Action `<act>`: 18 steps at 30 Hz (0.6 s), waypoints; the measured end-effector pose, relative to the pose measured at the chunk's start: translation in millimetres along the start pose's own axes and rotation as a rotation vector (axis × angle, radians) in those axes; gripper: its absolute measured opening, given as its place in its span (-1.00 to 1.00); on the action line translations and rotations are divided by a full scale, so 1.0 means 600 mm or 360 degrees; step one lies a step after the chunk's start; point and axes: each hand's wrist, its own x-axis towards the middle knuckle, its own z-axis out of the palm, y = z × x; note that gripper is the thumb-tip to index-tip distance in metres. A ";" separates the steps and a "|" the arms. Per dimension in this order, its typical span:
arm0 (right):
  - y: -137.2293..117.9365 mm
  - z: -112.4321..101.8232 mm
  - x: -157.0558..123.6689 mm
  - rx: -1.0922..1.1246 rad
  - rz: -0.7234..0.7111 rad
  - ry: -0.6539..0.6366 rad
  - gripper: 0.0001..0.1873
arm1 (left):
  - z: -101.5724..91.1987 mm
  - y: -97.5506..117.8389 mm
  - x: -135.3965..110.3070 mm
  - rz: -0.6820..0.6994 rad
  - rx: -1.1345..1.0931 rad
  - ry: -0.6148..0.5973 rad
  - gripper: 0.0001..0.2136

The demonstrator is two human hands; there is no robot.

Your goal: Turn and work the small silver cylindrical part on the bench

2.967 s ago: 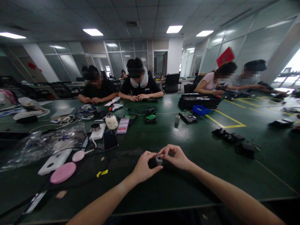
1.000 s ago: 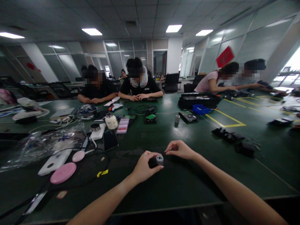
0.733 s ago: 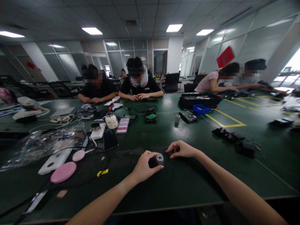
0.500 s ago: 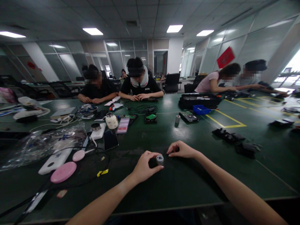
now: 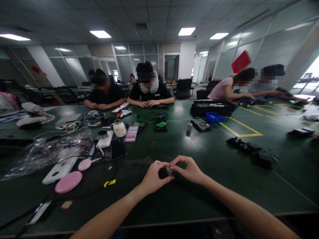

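Observation:
A small grey metal cylinder (image 5: 169, 172) stands upright on the green table, close to its front edge. My left hand (image 5: 156, 176) is closed around it, the index finger behind and the thumb in front. At the cylinder's top, the fingertips of my right hand (image 5: 188, 170) are pinched together. They partly cover the top face, and whatever lies between them is hidden or too small to name. Farther back a similar upright cylinder (image 5: 189, 128) stands beside a hard drive (image 5: 202, 125).
To the left are a black phone (image 5: 118, 148), a pink round disc (image 5: 68, 182), clear plastic wrap (image 5: 67, 146) and cables. Black parts (image 5: 260, 159) lie at the right. A blue tray (image 5: 214, 117) stands farther back. Several people sit around the table.
My right hand has moved left, from beside the cylinder onto its top, with fingertips now pinched there. My left hand keeps its hold on the cylinder.

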 end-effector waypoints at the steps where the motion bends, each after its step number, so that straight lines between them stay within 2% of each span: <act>1: 0.002 0.000 0.000 -0.0018 -0.0018 -0.0005 -0.97 | 0.000 0.000 0.000 -0.0002 -0.0002 -0.0004 -0.62; 6: 0.005 0.001 -0.001 -0.0123 -0.0091 -0.0003 -0.97 | 0.000 0.000 0.000 -0.0003 -0.0004 0.0006 -0.62; 11: 0.001 0.002 0.000 -0.0131 -0.0072 -0.0021 -0.91 | -0.001 0.001 0.000 -0.0016 0.0008 0.0007 -0.62; 18: -0.002 -0.005 0.004 -0.0128 -0.0056 0.0145 -0.78 | 0.001 -0.003 0.001 0.0014 0.0013 0.0019 -0.61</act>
